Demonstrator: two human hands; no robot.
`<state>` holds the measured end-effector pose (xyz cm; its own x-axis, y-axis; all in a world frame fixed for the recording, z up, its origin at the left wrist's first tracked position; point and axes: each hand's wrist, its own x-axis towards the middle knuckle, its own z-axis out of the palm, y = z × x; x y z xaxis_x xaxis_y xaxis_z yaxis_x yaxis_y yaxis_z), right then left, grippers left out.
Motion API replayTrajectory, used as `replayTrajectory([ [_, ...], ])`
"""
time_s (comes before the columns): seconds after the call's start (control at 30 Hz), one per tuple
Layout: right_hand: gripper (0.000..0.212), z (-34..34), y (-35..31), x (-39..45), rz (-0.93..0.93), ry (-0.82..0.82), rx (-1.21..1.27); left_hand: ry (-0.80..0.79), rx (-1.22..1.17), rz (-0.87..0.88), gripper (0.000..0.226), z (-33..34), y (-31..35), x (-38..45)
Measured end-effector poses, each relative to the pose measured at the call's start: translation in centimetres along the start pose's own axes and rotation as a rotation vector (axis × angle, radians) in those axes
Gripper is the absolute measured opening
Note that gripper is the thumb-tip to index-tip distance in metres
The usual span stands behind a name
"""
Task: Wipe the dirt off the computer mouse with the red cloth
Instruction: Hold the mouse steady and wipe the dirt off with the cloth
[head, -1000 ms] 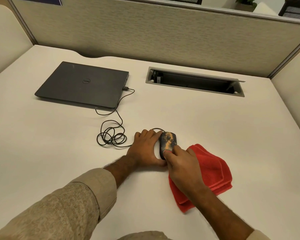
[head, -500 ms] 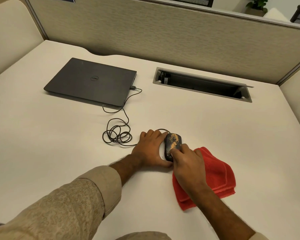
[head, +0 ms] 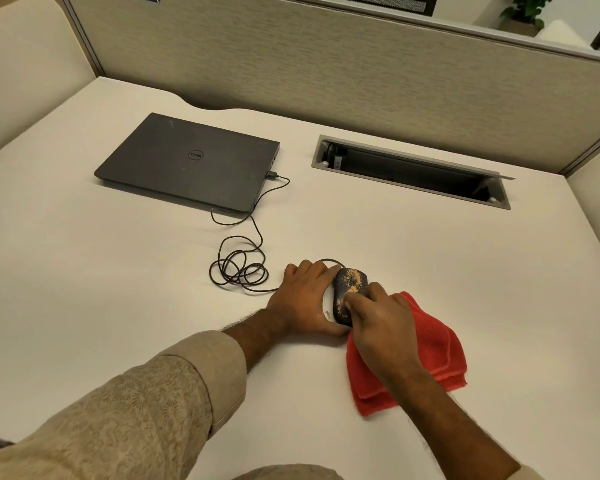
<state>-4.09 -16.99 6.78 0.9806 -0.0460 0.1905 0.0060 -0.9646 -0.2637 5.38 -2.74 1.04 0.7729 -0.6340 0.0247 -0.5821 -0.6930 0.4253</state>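
Head view: left hand (head: 305, 303) and right hand (head: 378, 317) both grip the mouse (head: 349, 289); wiping with the red cloth (head: 426, 351) may scatter dirt across the counter (head: 118, 289).

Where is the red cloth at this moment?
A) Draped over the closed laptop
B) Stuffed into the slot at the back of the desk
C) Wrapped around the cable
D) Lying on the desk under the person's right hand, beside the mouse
D: the red cloth lies folded on the desk beneath the right hand, next to the dirty mouse.
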Motion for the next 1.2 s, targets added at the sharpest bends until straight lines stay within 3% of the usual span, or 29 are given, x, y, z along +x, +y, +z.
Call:
replayTrajectory([
  [0.13,0.013,0.4,-0.2,0.0,-0.020,-0.051,-0.020,-0.009,0.006,0.000,0.118,-0.1,0.0,0.0],
  [0.3,0.012,0.3,0.4,0.5,0.047,0.046,0.055,-0.005,0.012,-0.002,0.119,-0.1,0.0,0.1],
  [0.57,0.012,0.5,0.3,0.9,0.043,0.041,0.081,0.008,0.010,0.002,0.118,0.0,0.0,0.0],
  [0.7,0.013,0.8,0.0,1.1,0.020,-0.040,0.057,0.008,0.001,0.006,0.116,0.1,-0.1,0.0],
  [0.83,0.013,0.6,0.2,1.3,0.023,0.023,0.084,0.004,-0.005,0.004,0.115,0.2,-0.1,0.1],
  [1.2,0.014,0.7,-0.3,1.7,0.012,-0.064,0.032,0.010,-0.009,0.015,0.112,0.4,-0.4,0.1],
])
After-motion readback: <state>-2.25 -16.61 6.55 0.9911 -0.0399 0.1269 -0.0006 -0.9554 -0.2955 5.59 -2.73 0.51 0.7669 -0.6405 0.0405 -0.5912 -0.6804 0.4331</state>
